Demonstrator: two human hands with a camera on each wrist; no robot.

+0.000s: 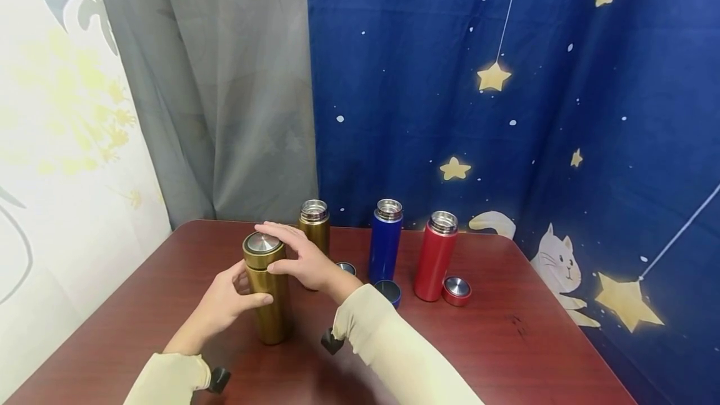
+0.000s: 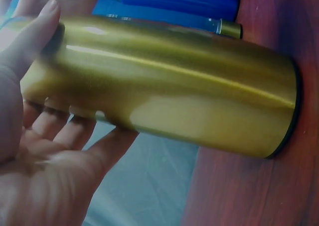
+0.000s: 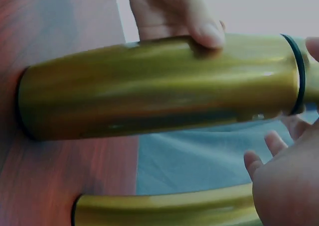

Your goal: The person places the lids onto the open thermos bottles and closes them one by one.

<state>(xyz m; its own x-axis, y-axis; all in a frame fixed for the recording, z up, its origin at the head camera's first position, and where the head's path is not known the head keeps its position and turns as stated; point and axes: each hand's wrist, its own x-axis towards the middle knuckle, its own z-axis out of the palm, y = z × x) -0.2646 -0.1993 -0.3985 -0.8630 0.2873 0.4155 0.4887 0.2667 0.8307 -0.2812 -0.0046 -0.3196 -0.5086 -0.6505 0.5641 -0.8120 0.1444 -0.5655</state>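
A gold thermos flask stands upright on the table, its lid seated on top with a silver disc in the middle. My left hand grips the body below the lid, thumb across the front and fingers behind. Over the lid lies my right hand, its thumb on the near side and its fingers reaching across to the far side. The left wrist view shows the left thumb and fingertips on opposite sides of the gold body. In the right wrist view the right fingers curl around the lid end.
Behind stand a second gold flask, a blue flask and a red flask, all without lids. A blue-rimmed lid, a red lid and another lid lie nearby on the dark red table. Curtains hang behind it.
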